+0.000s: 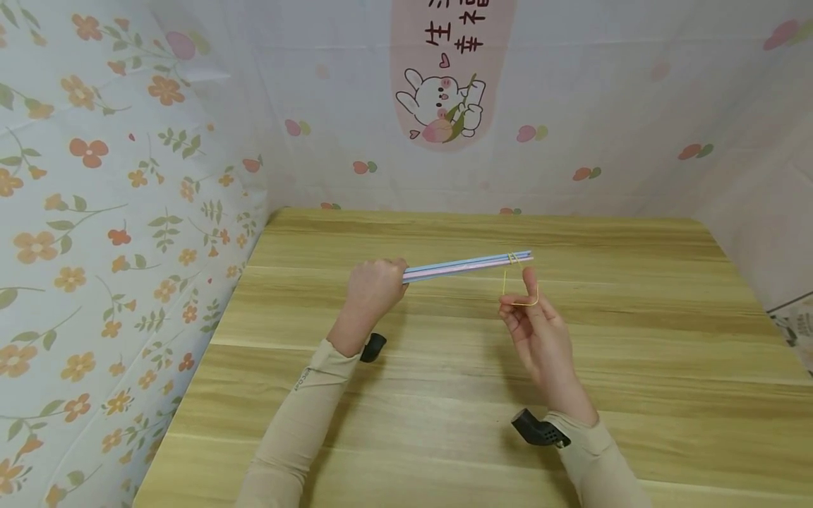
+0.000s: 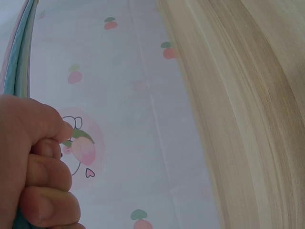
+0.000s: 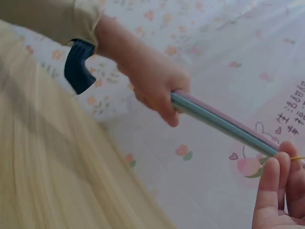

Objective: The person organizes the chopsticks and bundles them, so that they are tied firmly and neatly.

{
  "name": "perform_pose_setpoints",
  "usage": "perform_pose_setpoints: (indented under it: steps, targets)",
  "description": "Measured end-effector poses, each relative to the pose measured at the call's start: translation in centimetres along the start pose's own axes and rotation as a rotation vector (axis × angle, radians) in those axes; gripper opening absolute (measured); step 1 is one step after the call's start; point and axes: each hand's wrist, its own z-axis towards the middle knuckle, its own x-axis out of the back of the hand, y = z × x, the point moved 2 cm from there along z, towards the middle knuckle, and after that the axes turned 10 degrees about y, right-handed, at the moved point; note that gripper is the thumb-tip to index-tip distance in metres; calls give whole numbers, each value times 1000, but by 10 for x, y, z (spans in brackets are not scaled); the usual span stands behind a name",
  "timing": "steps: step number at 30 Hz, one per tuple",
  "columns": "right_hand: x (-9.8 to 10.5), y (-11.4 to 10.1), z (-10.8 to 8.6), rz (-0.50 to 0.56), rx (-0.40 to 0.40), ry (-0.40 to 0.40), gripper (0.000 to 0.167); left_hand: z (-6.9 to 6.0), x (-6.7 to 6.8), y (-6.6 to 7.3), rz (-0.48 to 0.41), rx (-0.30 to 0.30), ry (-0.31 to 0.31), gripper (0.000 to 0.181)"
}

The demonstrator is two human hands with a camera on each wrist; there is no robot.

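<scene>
My left hand (image 1: 376, 288) grips a bundle of pink and blue straws (image 1: 457, 268) near one end, its fingers wrapped round them. The straws are held above the table and point right, tilted slightly up. In the left wrist view, curled fingers (image 2: 47, 186) close round the bundle. A thin yellow rubber band (image 1: 512, 259) goes round the straws near their far end. My right hand (image 1: 540, 339), below that end, holds a loop of the band stretched between thumb and forefinger. In the right wrist view, its fingertips are beside the straws' end (image 3: 267, 149), partly hiding it.
A wood-grain table (image 1: 432, 395) lies beneath both hands. Behind it hangs a white printed cloth (image 1: 330, 92), and a flowered cloth (image 1: 114, 233) stands along the left side. Black wrist devices (image 1: 538, 429) stick out from both sleeves.
</scene>
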Motion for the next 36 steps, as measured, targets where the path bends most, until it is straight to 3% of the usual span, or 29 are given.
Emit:
perform_pose_setpoints:
  steps: [3,10,18,26,36]
  targets:
    - [1,-3,3,47,-44,29,36,0,0,0,-1,-4,6,21]
    - [6,-9,9,148,-97,-23,36,-1,1,0,-3,-34,28,19]
    - [13,-17,17,206,-189,-17,38,-2,3,0,32,-97,75,24]
    - [15,-23,27,72,-189,-22,33,-2,2,0,43,-137,54,21]
    - [9,-33,37,-161,-202,-40,34,-4,0,-1,42,-140,62,24]
